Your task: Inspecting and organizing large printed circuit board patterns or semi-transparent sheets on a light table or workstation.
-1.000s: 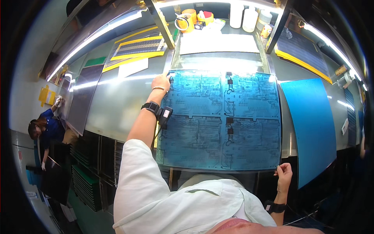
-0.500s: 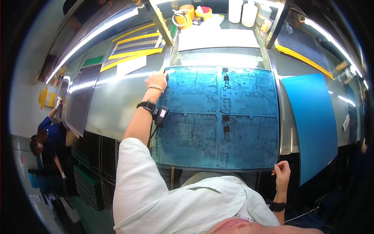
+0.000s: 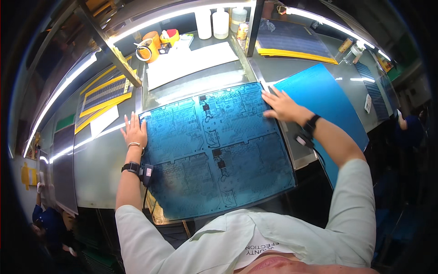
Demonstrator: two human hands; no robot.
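A large blue sheet (image 3: 182,182) printed with dark circuit-board patterns lies in front of me, its near edge close to my body. Along its left edge rests my left hand (image 3: 135,133), fingers stretched out and slightly apart, the palm down. At the far right edge, my right hand (image 3: 284,108) lies with its fingers spread, their tips on the sheet's border. Neither hand grips anything. What lies under the patterned sheet is hidden, apart from part of the worktop (image 3: 182,93) beyond its far edge.
A plain blue panel (image 3: 321,100) lies to the right, partly behind my right arm. White paper (image 3: 191,66), orange tape rolls (image 3: 148,50) and white bottles (image 3: 204,25) stand beyond. Yellow-edged films (image 3: 106,95) lie at left; upright posts (image 3: 254,29) flank the station. A co-worker (image 3: 50,226) is far left.
My right hand has moved from the near right corner up to the far right edge. The left hand's fingers have straightened against the left edge. The view has turned, and the sheet appears tilted.
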